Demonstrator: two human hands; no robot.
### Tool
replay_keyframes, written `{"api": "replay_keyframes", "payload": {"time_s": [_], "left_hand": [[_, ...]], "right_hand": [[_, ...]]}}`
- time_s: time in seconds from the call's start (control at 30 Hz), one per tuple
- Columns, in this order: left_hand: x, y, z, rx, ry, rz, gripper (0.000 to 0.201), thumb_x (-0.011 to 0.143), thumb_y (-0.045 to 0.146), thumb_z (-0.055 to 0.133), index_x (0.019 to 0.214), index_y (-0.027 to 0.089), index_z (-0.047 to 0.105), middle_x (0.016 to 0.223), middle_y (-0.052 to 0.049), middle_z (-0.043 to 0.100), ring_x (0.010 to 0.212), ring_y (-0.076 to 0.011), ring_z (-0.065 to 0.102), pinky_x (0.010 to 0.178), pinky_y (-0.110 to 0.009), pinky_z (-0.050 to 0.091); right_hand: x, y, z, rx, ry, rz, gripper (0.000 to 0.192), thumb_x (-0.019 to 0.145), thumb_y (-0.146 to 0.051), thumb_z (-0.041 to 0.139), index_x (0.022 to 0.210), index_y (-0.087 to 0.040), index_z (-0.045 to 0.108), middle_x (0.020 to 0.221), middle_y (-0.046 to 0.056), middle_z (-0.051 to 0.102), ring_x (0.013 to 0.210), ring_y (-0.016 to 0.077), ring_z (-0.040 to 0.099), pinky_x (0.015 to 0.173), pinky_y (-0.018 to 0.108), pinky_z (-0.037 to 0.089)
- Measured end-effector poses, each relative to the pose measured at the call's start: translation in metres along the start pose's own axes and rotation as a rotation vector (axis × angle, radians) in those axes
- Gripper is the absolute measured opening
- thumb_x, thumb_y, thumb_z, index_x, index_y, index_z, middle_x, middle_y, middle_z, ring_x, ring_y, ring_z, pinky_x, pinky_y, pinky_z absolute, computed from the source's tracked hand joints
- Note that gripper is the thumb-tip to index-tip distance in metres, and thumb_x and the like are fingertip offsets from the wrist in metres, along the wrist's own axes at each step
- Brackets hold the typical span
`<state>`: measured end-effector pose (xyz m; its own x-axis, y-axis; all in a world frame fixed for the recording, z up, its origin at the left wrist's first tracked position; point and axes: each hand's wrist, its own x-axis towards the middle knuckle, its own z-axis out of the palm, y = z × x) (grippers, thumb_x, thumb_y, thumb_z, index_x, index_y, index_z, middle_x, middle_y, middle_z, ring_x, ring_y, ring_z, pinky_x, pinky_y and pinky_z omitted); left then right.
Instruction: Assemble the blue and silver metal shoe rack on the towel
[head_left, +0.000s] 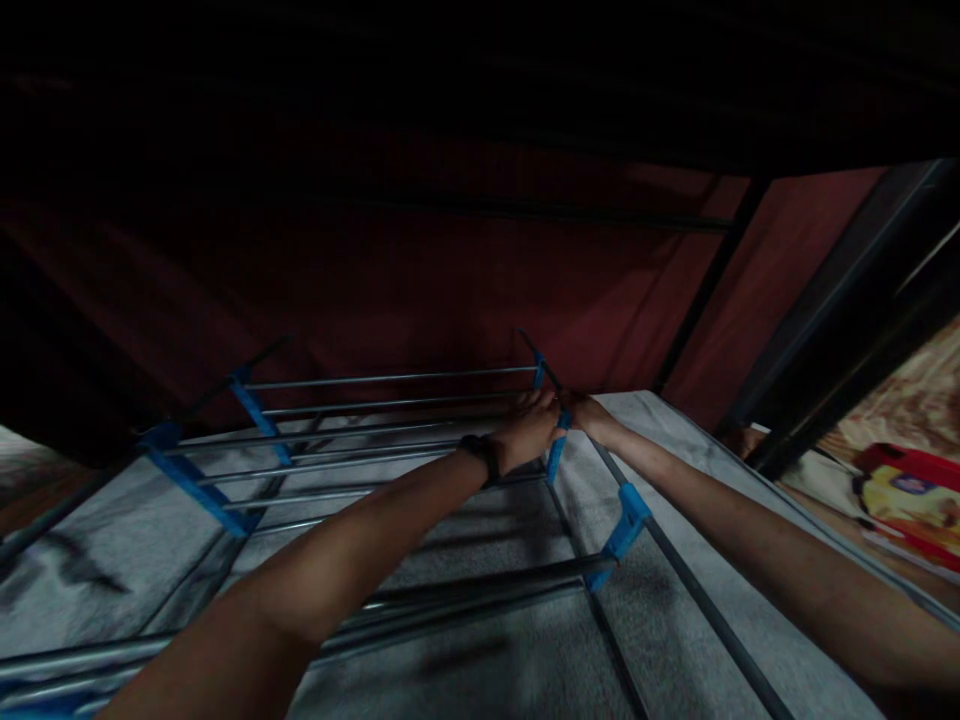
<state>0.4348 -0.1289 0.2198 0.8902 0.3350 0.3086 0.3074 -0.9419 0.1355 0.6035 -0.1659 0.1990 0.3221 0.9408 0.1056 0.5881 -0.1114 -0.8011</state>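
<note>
A dark red fabric wall [420,270] fills the upper half of the frame, dim and creased, with a black frame pole [709,275] running diagonally down its right side. Below it a grey cloth floor panel [487,660] spreads across the lower half. Over that panel lies a metal rack [375,440] of thin silver rods, reaching from the left edge to right of centre, its rods joined by blue plastic connectors; one blue side piece [196,490] sits at the left and a smaller blue clip [624,528] at lower right of centre, on a dark rod that slants toward the lower right corner. Two bare forearms stretch from the bottom edge toward the middle of the frame and meet at the rack's far right corner. The left hand [529,430], with a dark band [480,455] at the wrist, lies curled over the rod ends there, its fingers bent down against the metal, just left of a blue corner connector [556,450]. The right hand [589,412] comes in from the right and closes its fingers around the dark upright rod right beside that same connector, touching the left hand's fingertips. The connector sits between and just below the two hands. At the far right edge a red and yellow printed object [911,495] lies outside the frame poles.
</note>
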Motion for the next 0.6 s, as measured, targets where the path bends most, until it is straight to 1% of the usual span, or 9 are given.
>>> {"api": "replay_keyframes", "payload": {"time_s": [0.07, 0.1, 0.13, 0.2, 0.3, 0.37, 0.43, 0.53, 0.6], "left_hand": [[-0.035, 0.008, -0.001, 0.069, 0.025, 0.150, 0.035, 0.099, 0.024, 0.047, 0.130, 0.013, 0.057, 0.136, -0.016, 0.058, 0.128, -0.0288, 0.052, 0.110, -0.042, 0.038], [-0.055, 0.010, 0.001, 0.074, -0.014, 0.206, 0.034, 0.100, 0.023, 0.044, 0.129, 0.016, 0.058, 0.133, -0.014, 0.061, 0.125, -0.0264, 0.054, 0.109, -0.040, 0.040], [-0.077, 0.009, 0.005, 0.067, -0.092, 0.245, 0.032, 0.099, 0.024, 0.045, 0.128, 0.019, 0.059, 0.131, -0.012, 0.063, 0.122, -0.0250, 0.058, 0.108, -0.039, 0.043], [-0.119, -0.001, 0.016, 0.059, -0.218, 0.216, 0.033, 0.095, 0.027, 0.056, 0.127, 0.020, 0.061, 0.134, -0.011, 0.063, 0.122, -0.0270, 0.059, 0.106, -0.040, 0.046], [-0.166, -0.032, 0.027, 0.017, -0.336, 0.101, 0.038, 0.092, 0.022, 0.058, 0.130, 0.023, 0.061, 0.141, -0.010, 0.059, 0.129, -0.0277, 0.056, 0.107, -0.039, 0.046], [-0.181, -0.058, 0.026, -0.013, -0.404, -0.016, 0.042, 0.089, 0.020, 0.058, 0.131, 0.023, 0.061, 0.143, -0.010, 0.058, 0.130, -0.0281, 0.055, 0.108, -0.039, 0.046], [-0.186, -0.080, 0.023, -0.022, -0.433, -0.140, 0.046, 0.088, 0.019, 0.058, 0.134, 0.020, 0.058, 0.144, -0.013, 0.056, 0.130, -0.0294, 0.055, 0.109, -0.040, 0.046], [-0.185, -0.102, 0.026, -0.007, -0.360, -0.278, 0.043, 0.090, 0.020, 0.052, 0.132, 0.013, 0.057, 0.141, -0.017, 0.057, 0.128, -0.0297, 0.056, 0.109, -0.041, 0.045], [-0.183, -0.109, 0.038, 0.009, -0.273, -0.333, 0.040, 0.094, 0.021, 0.044, 0.130, 0.012, 0.058, 0.137, -0.017, 0.059, 0.125, -0.0291, 0.056, 0.108, -0.043, 0.045]], "right_hand": [[-0.001, 0.000, 0.000, 0.016, 0.002, 0.010, 0.026, 0.091, -0.035, 0.049, 0.089, -0.017, 0.068, 0.081, 0.006, 0.072, 0.077, 0.0177, 0.067, 0.071, 0.025, 0.053], [-0.001, 0.000, 0.001, 0.026, 0.005, 0.018, 0.028, 0.092, -0.036, 0.048, 0.089, -0.017, 0.068, 0.081, 0.006, 0.072, 0.076, 0.0176, 0.067, 0.071, 0.025, 0.053], [-0.001, 0.000, 0.001, 0.036, 0.009, 0.030, 0.030, 0.093, -0.038, 0.047, 0.091, -0.017, 0.069, 0.081, 0.007, 0.072, 0.075, 0.0174, 0.067, 0.070, 0.025, 0.053], [-0.002, -0.001, 0.002, 0.060, 0.014, 0.057, 0.035, 0.094, -0.041, 0.045, 0.093, -0.017, 0.069, 0.081, 0.007, 0.072, 0.073, 0.0171, 0.066, 0.069, 0.025, 0.054], [-0.004, -0.002, 0.003, 0.099, 0.011, 0.087, 0.038, 0.094, -0.046, 0.044, 0.096, -0.017, 0.069, 0.082, 0.007, 0.072, 0.071, 0.0172, 0.066, 0.066, 0.025, 0.054], [-0.006, -0.002, 0.004, 0.119, 0.011, 0.095, 0.039, 0.094, -0.047, 0.044, 0.099, -0.018, 0.069, 0.085, 0.007, 0.073, 0.075, 0.0177, 0.067, 0.066, 0.025, 0.054], [-0.008, 0.000, 0.004, 0.152, 0.012, 0.096, 0.038, 0.094, -0.047, 0.043, 0.103, -0.019, 0.068, 0.090, 0.007, 0.073, 0.080, 0.0186, 0.068, 0.068, 0.026, 0.055], [-0.010, 0.004, 0.006, 0.281, 0.010, 0.103, 0.037, 0.093, -0.047, 0.044, 0.105, -0.019, 0.066, 0.095, 0.007, 0.073, 0.083, 0.0201, 0.069, 0.073, 0.030, 0.058], [-0.010, 0.008, 0.006, 0.364, 0.035, 0.139, 0.038, 0.093, -0.049, 0.045, 0.103, -0.019, 0.066, 0.094, 0.009, 0.073, 0.082, 0.0212, 0.070, 0.075, 0.032, 0.060]]}}
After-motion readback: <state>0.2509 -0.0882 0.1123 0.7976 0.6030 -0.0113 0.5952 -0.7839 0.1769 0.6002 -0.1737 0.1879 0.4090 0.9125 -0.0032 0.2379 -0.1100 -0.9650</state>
